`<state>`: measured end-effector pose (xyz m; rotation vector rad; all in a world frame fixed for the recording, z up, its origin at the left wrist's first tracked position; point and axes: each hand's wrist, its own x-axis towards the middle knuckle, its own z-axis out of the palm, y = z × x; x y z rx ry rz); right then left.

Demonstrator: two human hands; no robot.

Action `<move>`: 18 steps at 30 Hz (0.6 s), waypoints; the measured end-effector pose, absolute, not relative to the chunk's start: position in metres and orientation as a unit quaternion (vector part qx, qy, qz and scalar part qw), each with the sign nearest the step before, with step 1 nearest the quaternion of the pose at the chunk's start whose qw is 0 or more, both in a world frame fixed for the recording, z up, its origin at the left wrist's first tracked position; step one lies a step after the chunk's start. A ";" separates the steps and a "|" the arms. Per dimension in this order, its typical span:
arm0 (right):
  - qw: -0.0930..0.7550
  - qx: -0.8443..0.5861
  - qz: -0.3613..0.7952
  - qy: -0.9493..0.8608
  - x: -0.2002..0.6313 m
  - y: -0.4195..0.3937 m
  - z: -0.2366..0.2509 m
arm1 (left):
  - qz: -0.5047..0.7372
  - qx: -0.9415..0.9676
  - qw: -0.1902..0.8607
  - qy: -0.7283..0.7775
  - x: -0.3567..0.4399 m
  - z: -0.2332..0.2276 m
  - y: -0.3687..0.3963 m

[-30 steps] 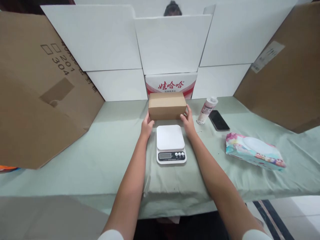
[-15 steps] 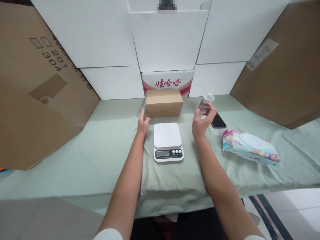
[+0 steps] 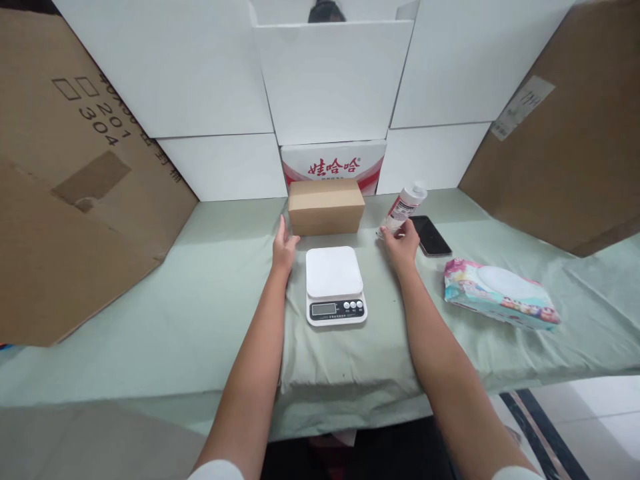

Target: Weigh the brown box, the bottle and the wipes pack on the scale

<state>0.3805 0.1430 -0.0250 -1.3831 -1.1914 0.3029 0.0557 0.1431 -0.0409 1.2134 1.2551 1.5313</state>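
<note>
Head view, taking the kitchen scale point(image 3: 335, 285) as the landmark on the green cloth point(image 3: 150, 320): far to its left a big brown cardboard sheet point(image 3: 75, 193) leans against the white panels point(image 3: 175, 73). Just left of the scale's back corner the left hand point(image 3: 284, 248) rests on the cloth, fingers loosely apart, holding nothing, close to the brown box point(image 3: 326, 207) that sits directly behind the scale. Behind the box stands a red-and-white printed carton point(image 3: 334, 162). Right of the scale's back corner the right hand point(image 3: 399, 243) has its fingers at the base of the white bottle point(image 3: 403, 207), which tilts; whether they clamp it I cannot tell. Further right lie a dark phone point(image 3: 431, 235) and a wet-wipes pack point(image 3: 500, 294).
</note>
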 end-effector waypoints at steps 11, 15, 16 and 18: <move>0.444 -0.339 0.321 -0.765 0.296 0.085 0.014 | 0.619 0.485 0.388 0.481 0.056 -0.036 0.143; 0.414 -0.342 0.314 -0.783 0.295 0.084 0.010 | 0.621 0.482 0.391 0.479 0.056 -0.037 0.143; 0.411 -0.345 0.316 -0.782 0.295 0.085 0.008 | 0.621 0.481 0.392 0.480 0.056 -0.037 0.144; 0.410 -0.349 0.324 -0.778 0.295 0.087 0.007 | 0.621 0.480 0.393 0.479 0.055 -0.038 0.144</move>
